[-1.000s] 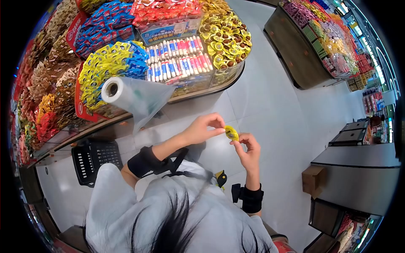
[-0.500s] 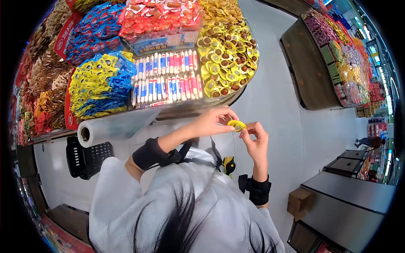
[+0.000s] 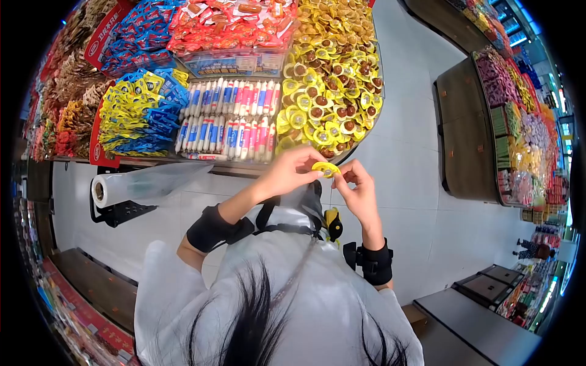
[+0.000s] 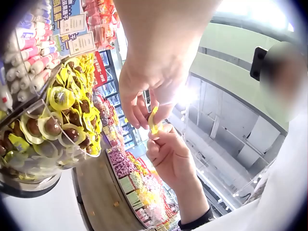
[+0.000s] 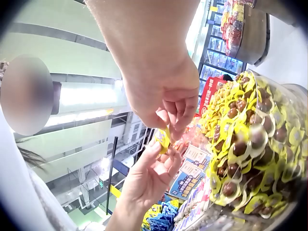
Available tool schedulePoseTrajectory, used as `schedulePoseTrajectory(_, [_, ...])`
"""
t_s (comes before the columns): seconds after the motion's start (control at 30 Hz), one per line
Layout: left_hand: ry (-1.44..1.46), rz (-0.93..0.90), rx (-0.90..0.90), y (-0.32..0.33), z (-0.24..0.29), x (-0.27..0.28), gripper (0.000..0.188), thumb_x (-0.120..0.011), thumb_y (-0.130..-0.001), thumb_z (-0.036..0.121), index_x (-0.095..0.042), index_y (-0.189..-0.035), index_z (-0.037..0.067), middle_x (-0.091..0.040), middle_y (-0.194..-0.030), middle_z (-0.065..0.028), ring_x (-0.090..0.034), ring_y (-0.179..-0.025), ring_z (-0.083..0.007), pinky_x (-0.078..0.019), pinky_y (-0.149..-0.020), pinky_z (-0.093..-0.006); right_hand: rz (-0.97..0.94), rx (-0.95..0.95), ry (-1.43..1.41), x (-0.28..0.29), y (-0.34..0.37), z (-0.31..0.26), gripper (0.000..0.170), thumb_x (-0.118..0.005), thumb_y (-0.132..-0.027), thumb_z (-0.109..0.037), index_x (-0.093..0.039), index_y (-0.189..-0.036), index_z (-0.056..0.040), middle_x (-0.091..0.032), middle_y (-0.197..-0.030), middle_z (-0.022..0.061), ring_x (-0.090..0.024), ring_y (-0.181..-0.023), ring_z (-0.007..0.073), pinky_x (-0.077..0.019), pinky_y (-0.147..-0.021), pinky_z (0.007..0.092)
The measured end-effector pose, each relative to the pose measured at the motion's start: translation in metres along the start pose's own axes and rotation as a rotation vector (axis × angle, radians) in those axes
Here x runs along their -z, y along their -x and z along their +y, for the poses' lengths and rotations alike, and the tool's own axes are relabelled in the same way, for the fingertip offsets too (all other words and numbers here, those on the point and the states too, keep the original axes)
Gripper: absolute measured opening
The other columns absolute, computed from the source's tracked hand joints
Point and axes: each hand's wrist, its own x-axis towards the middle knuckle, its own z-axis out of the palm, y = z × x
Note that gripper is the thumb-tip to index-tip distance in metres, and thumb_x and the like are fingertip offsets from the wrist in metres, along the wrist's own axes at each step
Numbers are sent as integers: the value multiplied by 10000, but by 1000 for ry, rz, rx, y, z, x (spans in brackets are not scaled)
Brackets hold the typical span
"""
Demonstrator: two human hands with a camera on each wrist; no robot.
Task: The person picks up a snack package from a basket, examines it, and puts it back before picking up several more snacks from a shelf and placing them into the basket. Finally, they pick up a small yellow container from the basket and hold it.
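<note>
Between both hands is a small yellow candy pack [image 3: 326, 169], round with a flared edge in the head view. My left hand [image 3: 285, 175] pinches its left side between thumb and fingers. From the other side my right hand [image 3: 359, 194] pinches the opposite edge, fingertips close to the left ones. The left wrist view shows the pack [image 4: 153, 120] edge-on between the fingertips. In the right wrist view its yellow face [image 5: 164, 139] shows, partly covered by the fingers. Just beyond the hands lies a heap of similar yellow packs [image 3: 329, 91] with brown balls in them.
White sticks with blue and pink labels [image 3: 229, 119] fill a bin left of the heap. Yellow-and-blue packets [image 3: 137, 110] lie further left. A roll of clear plastic bags [image 3: 113, 188] stands out over a black basket [image 3: 125, 213]. Another candy stand [image 3: 467, 134] is across the aisle.
The person has moved closer to the candy stand, and the yellow heap is now right beyond the hands. Both hands still pinch the pack, which now lies flatter in the head view.
</note>
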Motion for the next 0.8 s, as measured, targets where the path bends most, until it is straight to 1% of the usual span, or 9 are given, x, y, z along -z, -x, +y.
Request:
schedulePoseTrajectory(0.1, [-31,69,-3,-29,-2,-10,179,-597,-775,5,-543,-946,6,-561,-887,-33,-553,-855,-93,-457,-766,-242,14,29,-40,35,-21,10,136,-599,-772,-39,-513,-876,-20,-576,-717,23,-553,-630,87,-452,-583,222])
schedulePoseTrajectory(0.17, [-93,140,63,-52,-2,-6,185,-602,-776,21,-538,-950,11,-561,-887,-34,-550,-851,-87,-457,-768,-243,5,20,-64,61,-34,13,184,-579,-793,-45,-496,-956,-24,-588,-841,41,-564,-701,101,-460,-634,236])
schedulePoseTrajectory(0.2, [-106,194,-89,-66,-5,0,204,-616,-772,44,-538,-959,20,-567,-881,-32,-546,-835,-73,-457,-759,-233,16,9,-87,74,-39,19,192,-572,-797,-47,-493,-971,-25,-589,-860,43,-565,-714,104,-460,-644,240])
schedulePoseTrajectory(0.3, [-349,400,8,-106,6,18,219,-635,-764,75,-543,-957,26,-578,-826,-32,-556,-760,-69,-464,-695,-215,40,4,-106,112,-52,38,205,-555,-816,-82,-490,-1003,-30,-590,-897,45,-564,-749,116,-455,-663,251])
schedulePoseTrajectory(0.33, [-303,403,25,-118,6,28,204,-634,-765,78,-558,-951,39,-575,-789,-25,-549,-705,-65,-464,-649,-211,39,0,-98,121,-56,43,204,-553,-818,-90,-493,-1003,-29,-590,-895,45,-563,-750,118,-454,-662,251])
schedulePoseTrajectory(0.37, [-573,442,-108,-131,5,36,196,-634,-762,71,-564,-944,45,-571,-777,-21,-535,-646,-61,-456,-595,-200,25,-1,-96,129,-61,47,203,-551,-820,-98,-496,-1003,-28,-590,-892,45,-562,-750,119,-453,-661,252])
schedulePoseTrajectory(0.43, [-516,486,-148,-153,9,39,204,-648,-754,96,-570,-937,50,-574,-766,-14,-526,-621,-55,-442,-557,-201,13,-15,-49,143,-68,51,190,-543,-822,-97,-511,-992,-19,-591,-889,48,-561,-746,123,-450,-666,250])
schedulePoseTrajectory(0.63, [-716,448,-136,-194,-2,58,231,-676,-735,143,-570,-914,43,-580,-741,-1,-522,-626,-48,-425,-555,-207,-53,-28,-80,168,-86,66,184,-539,-834,-103,-512,-988,-8,-594,-890,55,-557,-734,115,-455,-668,247])
schedulePoseTrajectory(0.8, [-842,414,-36,-211,-19,75,226,-657,-705,110,-550,-892,43,-584,-727,-66,-558,-651,-157,-443,-608,-278,-67,-59,-132,181,-98,74,165,-543,-832,-95,-517,-972,-11,-599,-865,62,-566,-709,119,-461,-674,252])
